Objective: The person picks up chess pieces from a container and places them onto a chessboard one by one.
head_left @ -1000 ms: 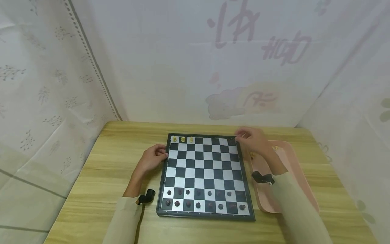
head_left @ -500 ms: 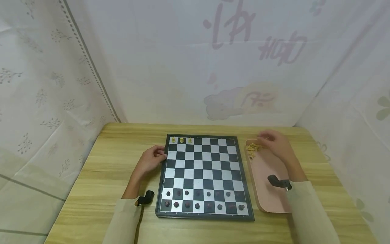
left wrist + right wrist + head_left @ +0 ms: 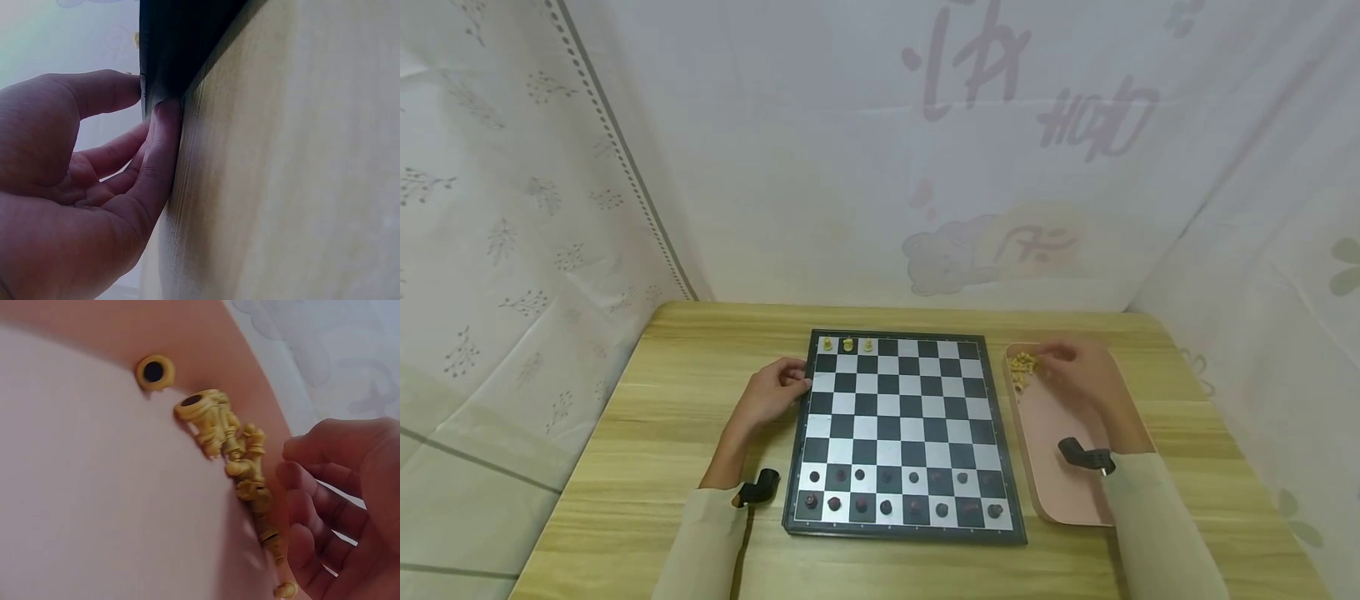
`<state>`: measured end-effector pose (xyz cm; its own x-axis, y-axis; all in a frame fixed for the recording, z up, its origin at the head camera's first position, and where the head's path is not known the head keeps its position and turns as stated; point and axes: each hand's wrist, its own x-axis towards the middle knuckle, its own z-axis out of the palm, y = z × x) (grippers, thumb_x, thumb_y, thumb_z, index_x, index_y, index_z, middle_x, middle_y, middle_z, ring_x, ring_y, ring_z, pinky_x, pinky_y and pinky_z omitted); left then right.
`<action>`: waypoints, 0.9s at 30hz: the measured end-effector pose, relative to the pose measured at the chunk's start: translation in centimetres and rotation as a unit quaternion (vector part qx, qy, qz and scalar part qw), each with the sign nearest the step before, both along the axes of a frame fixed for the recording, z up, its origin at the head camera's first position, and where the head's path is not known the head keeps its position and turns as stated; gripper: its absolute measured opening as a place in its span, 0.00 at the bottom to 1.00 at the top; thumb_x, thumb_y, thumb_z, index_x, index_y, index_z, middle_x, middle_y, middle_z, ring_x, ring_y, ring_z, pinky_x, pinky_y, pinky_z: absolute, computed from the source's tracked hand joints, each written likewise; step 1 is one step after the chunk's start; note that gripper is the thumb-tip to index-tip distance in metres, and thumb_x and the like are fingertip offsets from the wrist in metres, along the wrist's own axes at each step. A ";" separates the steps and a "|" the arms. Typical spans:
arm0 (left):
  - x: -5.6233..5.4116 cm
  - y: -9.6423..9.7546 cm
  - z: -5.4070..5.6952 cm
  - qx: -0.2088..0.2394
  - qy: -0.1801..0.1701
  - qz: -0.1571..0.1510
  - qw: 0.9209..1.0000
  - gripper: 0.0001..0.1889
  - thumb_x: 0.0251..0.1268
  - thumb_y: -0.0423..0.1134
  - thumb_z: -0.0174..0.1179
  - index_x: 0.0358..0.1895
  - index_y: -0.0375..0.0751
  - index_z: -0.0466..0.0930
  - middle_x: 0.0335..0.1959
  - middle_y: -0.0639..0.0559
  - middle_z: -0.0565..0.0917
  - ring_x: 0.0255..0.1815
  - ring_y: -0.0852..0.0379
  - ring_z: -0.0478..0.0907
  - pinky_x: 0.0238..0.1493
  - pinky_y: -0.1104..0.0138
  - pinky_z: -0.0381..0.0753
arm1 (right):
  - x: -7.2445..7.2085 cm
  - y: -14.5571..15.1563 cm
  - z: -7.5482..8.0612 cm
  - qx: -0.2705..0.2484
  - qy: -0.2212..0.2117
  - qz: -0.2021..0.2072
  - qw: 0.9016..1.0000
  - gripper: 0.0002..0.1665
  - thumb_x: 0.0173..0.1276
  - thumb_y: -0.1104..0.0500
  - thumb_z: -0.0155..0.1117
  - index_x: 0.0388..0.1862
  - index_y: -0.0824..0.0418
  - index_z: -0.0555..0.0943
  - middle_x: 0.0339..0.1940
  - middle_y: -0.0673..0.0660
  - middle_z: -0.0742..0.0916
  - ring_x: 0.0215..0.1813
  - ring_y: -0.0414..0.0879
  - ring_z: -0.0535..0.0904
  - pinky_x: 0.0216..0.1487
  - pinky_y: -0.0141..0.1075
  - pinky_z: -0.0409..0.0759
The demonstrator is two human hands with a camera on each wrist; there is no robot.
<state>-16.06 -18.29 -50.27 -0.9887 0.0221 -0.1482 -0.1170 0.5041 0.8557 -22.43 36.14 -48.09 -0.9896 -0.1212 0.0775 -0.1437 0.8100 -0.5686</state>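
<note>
A black-and-white chessboard (image 3: pixel 898 404) lies on the table, with my left hand (image 3: pixel 772 390) at its left edge. In the left wrist view, the thumb (image 3: pixel 109 92) rests on the board's upper rim and another finger lies against its side, gripping the edge. My right hand (image 3: pixel 1078 371) is over the far end of a pink tray (image 3: pixel 1063 467). In the right wrist view, its slightly bent fingers (image 3: pixel 303 506) are beside a heap of yellow chess pieces (image 3: pixel 247 465), with nothing visible between them. A single yellow piece (image 3: pixel 155 372) lies apart.
Several yellow pieces (image 3: pixel 848 344) stand in the board's far left corner. Two rows of dark pieces (image 3: pixel 886 506) occupy its near side. The wooden table (image 3: pixel 700 333) meets patterned white cloth (image 3: pixel 820 167) at the back and sides.
My right hand has moved from the board's far right corner rightward to the tray, then slightly lower toward the yellow pieces. My left hand stays at the board's edge.
</note>
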 end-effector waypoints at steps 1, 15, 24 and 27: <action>0.0 0.0 0.0 0.000 0.000 0.001 1.000 0.22 0.79 0.36 0.66 0.70 0.31 0.80 0.52 0.40 0.87 0.52 0.45 0.85 0.47 0.61 0.81 | 0.0 0.0 -0.1 0.016 -0.001 -0.004 1.000 0.18 0.82 0.45 0.69 0.58 0.56 0.91 0.61 0.65 0.90 0.64 0.67 0.83 0.62 0.62 0.77; 0.0 0.1 0.1 -0.002 0.001 0.001 1.000 0.23 0.79 0.36 0.66 0.71 0.31 0.80 0.53 0.41 0.87 0.52 0.45 0.85 0.48 0.60 0.81 | 0.3 -0.5 -0.6 0.093 0.013 -0.032 0.995 0.19 0.83 0.45 0.64 0.58 0.53 0.93 0.61 0.65 0.90 0.65 0.69 0.83 0.62 0.66 0.76; -0.1 0.0 0.0 -0.004 0.001 0.004 1.000 0.22 0.79 0.37 0.66 0.70 0.32 0.81 0.53 0.41 0.88 0.52 0.45 0.85 0.51 0.58 0.81 | 0.2 -0.7 -1.1 0.100 0.040 -0.041 0.993 0.18 0.82 0.46 0.66 0.55 0.54 0.94 0.57 0.62 0.92 0.61 0.67 0.85 0.60 0.63 0.78; 0.0 0.0 0.0 -0.004 0.000 0.004 1.000 0.22 0.79 0.37 0.66 0.70 0.32 0.81 0.52 0.41 0.88 0.52 0.46 0.85 0.50 0.59 0.80 | 0.2 -1.0 -1.2 0.099 0.040 -0.047 0.993 0.16 0.80 0.49 0.67 0.53 0.56 0.94 0.57 0.64 0.92 0.59 0.66 0.86 0.58 0.62 0.78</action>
